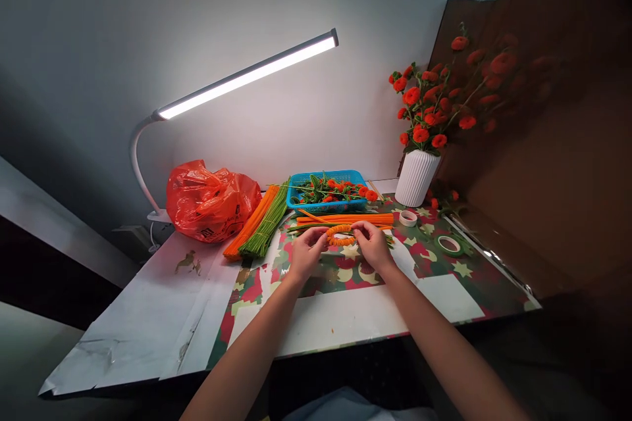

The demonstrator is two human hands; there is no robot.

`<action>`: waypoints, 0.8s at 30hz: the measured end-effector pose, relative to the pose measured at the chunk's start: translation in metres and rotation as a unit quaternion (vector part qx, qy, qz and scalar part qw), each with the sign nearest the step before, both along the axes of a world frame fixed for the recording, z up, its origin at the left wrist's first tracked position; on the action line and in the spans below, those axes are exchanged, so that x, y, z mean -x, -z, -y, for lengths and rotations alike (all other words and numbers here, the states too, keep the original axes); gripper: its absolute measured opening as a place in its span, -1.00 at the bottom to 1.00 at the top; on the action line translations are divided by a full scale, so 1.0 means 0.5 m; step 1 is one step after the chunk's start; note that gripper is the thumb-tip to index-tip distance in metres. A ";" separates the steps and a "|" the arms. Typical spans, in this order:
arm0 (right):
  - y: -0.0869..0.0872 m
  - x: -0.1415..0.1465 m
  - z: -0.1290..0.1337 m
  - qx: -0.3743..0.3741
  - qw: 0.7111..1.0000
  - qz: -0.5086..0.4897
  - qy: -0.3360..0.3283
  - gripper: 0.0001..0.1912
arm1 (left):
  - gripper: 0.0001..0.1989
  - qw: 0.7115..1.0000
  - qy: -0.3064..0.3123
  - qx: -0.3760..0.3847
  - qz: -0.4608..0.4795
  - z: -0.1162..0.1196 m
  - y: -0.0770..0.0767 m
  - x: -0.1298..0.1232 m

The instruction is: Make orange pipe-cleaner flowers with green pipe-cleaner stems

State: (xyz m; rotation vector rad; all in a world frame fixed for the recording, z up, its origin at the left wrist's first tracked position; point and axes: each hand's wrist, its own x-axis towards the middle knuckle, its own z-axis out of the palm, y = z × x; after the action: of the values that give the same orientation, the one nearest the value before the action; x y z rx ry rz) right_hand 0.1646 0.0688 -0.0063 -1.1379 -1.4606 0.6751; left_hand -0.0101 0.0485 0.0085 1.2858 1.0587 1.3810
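Observation:
Between my two hands an orange pipe cleaner (340, 241), bent into a looped, wavy ring, is held up over the table. My left hand (309, 251) pinches its left end between thumb and fingers. At the right end, the fingers of my right hand (373, 247) are closed on the same ring. Just behind lie straight orange pipe cleaners (345, 218) in a flat bundle, with some green ones partly hidden by my hands. Upright to the left lean an orange bundle (254, 220) and a green bundle of pipe cleaners (266, 227).
A blue basket (291, 198) holds red-orange flowers with green stems. Left of it sits a red plastic bag (212, 200) by a lit lamp (251, 76). To the right stand a white vase (417, 179) of flowers, a pale tape roll (408, 218) and a green tape roll (459, 250).

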 end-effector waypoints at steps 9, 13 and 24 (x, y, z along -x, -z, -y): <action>-0.020 0.007 0.020 -0.055 0.998 0.042 -0.013 -0.82 | -0.65 0.984 0.094 0.040 0.144 -0.005 0.007 -0.009; -0.018 0.008 0.020 -0.063 0.996 0.056 0.000 -0.82 | -0.73 0.998 0.027 -0.059 0.007 0.001 0.003 -0.010; -0.023 -0.005 0.018 -0.108 0.988 0.111 -0.020 -0.81 | -0.73 0.988 0.018 -0.080 -0.135 -0.002 0.007 0.004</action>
State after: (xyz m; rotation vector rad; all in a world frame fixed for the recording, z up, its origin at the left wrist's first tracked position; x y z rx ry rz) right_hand 0.1673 0.0599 0.0054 -1.0415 -1.7030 0.4138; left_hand -0.0120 0.0497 0.0048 1.6365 1.1160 1.3107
